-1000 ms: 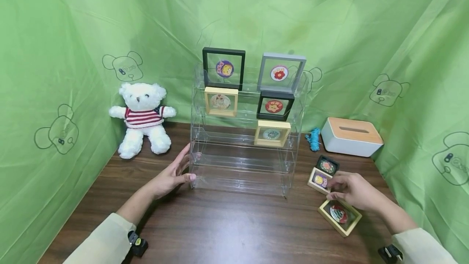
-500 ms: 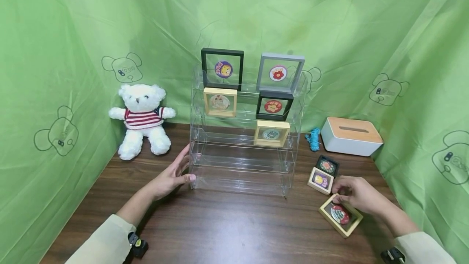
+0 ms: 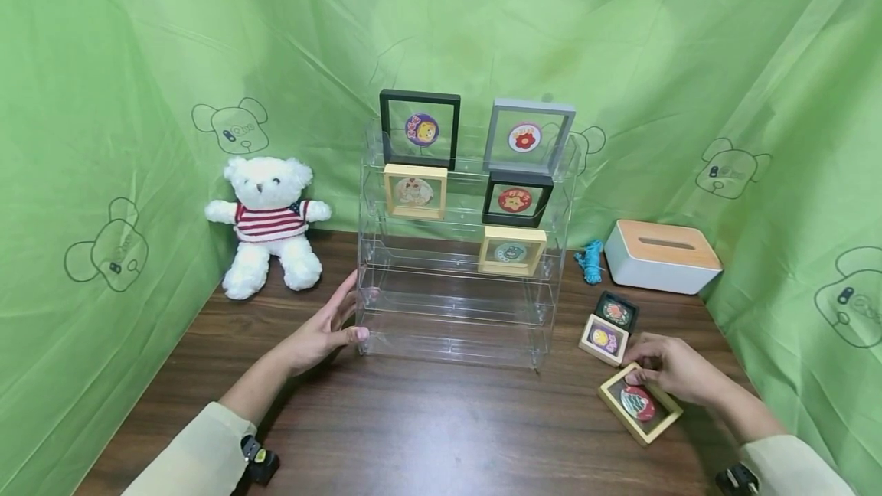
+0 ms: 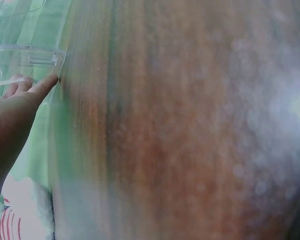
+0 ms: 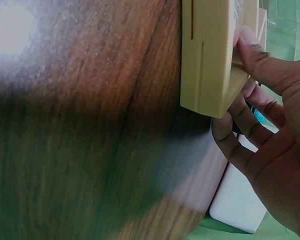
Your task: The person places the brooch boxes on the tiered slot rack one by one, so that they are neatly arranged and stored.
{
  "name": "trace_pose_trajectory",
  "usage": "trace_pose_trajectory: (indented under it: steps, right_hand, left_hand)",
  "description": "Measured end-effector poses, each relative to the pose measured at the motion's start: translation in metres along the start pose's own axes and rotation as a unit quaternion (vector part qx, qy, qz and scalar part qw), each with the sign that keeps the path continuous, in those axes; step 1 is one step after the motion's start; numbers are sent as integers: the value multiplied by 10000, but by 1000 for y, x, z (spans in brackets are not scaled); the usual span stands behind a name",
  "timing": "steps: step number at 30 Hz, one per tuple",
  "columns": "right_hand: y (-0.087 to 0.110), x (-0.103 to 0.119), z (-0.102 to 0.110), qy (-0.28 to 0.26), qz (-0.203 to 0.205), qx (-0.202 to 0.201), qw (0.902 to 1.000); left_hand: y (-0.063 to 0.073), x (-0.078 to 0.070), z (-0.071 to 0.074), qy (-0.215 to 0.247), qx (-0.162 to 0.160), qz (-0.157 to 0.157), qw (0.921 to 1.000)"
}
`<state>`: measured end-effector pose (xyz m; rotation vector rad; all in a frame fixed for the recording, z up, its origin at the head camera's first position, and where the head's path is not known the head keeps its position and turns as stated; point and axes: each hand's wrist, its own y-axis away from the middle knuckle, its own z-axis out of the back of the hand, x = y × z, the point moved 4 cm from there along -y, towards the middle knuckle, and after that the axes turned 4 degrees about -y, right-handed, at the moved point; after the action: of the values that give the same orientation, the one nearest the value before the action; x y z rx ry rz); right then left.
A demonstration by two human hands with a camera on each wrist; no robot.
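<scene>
In the head view my left hand point(image 3: 320, 335) rests against the left side of a clear acrylic tiered display stand point(image 3: 448, 347). Its fingers are extended, with the thumb at the front edge. My right hand point(image 3: 671, 366) pinches the upper edge of a gold-edged floating display frame point(image 3: 609, 403) lying on the table at the right. The frame holds a red badge with a green tree-like picture. In the right wrist view the thumb point(image 5: 260, 60) lies over the frame's rim point(image 5: 210, 75), with fingers beyond it. Just above lie a small cream frame point(image 3: 602, 338) and a small black frame point(image 3: 616, 311).
Several framed badges stand on the upper tiers, including a large black frame point(image 3: 420, 129) and a grey frame point(image 3: 529, 136). A white teddy bear point(image 3: 265, 224) sits at left. Blue cord point(image 3: 591, 262) and a wood-topped tissue box point(image 3: 661, 257) are at back right. Green cloth encloses the table.
My right hand has moved slightly down and right, from beside the small cream frame to the gold frame's upper edge. My left hand stays at the stand.
</scene>
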<state>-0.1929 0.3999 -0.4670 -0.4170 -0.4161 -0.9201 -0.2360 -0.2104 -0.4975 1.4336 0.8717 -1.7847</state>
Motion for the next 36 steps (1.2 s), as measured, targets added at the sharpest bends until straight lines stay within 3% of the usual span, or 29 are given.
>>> trace_pose_trajectory:
  steps: [8,15,20,25,30,33,36]
  right_hand:
    - [6,-1,4,-91,132,-40,9999]
    - [8,4,14,-499,-775,376,9950]
    - [2,11,22,-831,-1008,321,9909]
    - [-7,25,33,-1028,-677,-52,9924]
    - [-18,51,47,-630,-53,-595,9962]
    - [-27,70,56,-407,209,-980,9941]
    - [-36,88,62,-531,306,-1242,9904]
  left_hand:
    - [0,0,0,4,-24,72,10000]
    - [0,-2,1,-24,-9,104,9999]
    - [-1,-1,1,-82,26,66,9999]
    - [-1,-1,1,-167,15,79,9998]
    - [-1,-1,0,-142,27,119,9998]
    - [-1,-1,0,-115,27,129,9998]
    - [0,-1,-1,-147,22,107,9998]
